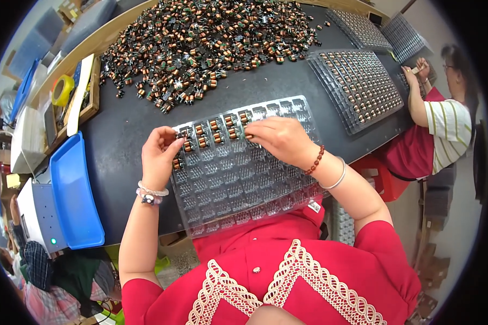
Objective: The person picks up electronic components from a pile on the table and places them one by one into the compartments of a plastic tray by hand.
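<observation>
Copper-wound coils (211,49) lie heaped at 12 o'clock; others sit in the clear pocketed tray (244,203) at centre. Judged by fill, this tray is at an early stage: coils occupy its 10-to-12 o'clock pockets, while most pockets toward 3 and 6 o'clock are vacant. The right hand (282,139) pinches a coil at the tray's 12 o'clock side. The left hand (159,154) bends thumb and fingers together against a coil at 10 o'clock; whether it grips cannot be told. Loaded trays (339,110) stand at 2 o'clock.
</observation>
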Demonstrator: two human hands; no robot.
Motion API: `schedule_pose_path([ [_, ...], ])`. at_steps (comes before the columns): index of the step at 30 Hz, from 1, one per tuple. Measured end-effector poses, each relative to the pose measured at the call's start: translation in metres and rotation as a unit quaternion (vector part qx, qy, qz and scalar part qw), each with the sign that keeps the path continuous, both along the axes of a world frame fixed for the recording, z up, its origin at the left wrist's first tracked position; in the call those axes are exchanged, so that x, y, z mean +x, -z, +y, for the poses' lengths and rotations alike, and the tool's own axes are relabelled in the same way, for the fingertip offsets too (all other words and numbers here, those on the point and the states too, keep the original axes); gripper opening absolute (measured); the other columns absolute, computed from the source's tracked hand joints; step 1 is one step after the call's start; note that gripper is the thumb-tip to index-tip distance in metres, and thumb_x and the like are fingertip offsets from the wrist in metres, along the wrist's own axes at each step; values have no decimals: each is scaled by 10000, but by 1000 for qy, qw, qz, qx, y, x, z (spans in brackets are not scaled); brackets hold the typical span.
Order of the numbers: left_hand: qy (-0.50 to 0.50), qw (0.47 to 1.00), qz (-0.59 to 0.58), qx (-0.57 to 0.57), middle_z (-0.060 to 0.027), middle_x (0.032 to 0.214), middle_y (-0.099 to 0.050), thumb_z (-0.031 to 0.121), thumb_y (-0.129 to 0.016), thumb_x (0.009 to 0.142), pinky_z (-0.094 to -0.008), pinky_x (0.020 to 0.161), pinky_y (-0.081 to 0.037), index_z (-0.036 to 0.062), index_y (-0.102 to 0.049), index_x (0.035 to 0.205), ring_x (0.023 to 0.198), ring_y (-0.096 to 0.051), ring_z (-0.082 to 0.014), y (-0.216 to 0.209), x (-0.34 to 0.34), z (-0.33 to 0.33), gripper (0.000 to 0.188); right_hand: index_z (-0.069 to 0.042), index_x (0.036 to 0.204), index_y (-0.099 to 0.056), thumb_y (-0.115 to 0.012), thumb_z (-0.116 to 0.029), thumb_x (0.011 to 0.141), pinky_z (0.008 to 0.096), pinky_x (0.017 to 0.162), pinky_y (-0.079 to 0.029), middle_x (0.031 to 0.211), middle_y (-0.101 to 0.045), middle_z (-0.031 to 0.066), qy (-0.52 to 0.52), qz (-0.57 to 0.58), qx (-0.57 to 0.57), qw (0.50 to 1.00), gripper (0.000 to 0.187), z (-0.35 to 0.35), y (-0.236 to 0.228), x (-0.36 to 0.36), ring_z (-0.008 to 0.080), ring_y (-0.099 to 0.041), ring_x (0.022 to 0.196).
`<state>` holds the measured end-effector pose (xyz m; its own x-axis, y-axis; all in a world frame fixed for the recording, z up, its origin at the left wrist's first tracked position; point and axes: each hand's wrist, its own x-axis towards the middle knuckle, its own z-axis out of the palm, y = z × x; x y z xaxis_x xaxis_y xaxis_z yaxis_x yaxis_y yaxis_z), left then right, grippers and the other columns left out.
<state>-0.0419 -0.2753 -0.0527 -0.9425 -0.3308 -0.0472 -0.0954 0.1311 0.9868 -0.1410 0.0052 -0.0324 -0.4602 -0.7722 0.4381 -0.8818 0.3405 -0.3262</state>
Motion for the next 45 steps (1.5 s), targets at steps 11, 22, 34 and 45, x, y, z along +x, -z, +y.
schedule_pose_path([
  [11, 5, 998, -15, 62, -38, 905, -675, -10, -682, 841, -230, 758, -521, -13, -628, 989, 817, -635, -93, 3, 1, -2, 157, -71, 877, -704, -722, -129, 784, 337, 713, -524, 1045, -616, 72, 19, -69, 4, 997, 111, 12, 11, 16, 235, -605, 885],
  [22, 49, 984, 7, -171, -75, 1079, -568, 37, -728, 749, -334, 870, -464, 60, -669, 887, 987, -560, -206, -23, 15, -10, 152, -113, 1075, -652, -549, -89, 829, 310, 791, -532, 1123, -632, -16, -10, 128, 110, 986, 268, -111, 20, -94, 192, -598, 987],
  [34, 164, 902, -15, -400, -63, 1120, -561, 39, -743, 655, -407, 1001, -384, 58, -671, 716, 1201, -412, -311, -23, 5, 7, 97, -65, 910, -628, -660, -141, 843, 333, 625, -515, 846, -647, 72, -3, -93, 7, 996, 106, -57, 0, -18, 244, -634, 731],
  [45, -39, 858, -18, -512, -90, 994, -618, 130, -690, 795, -419, 794, -495, 87, -584, 1022, 969, -586, -293, 4, -66, -28, 254, -39, 954, -674, -679, -122, 814, 351, 768, -531, 1058, -656, 72, -56, -31, 28, 998, 163, -38, 3, -6, 235, -631, 907],
])
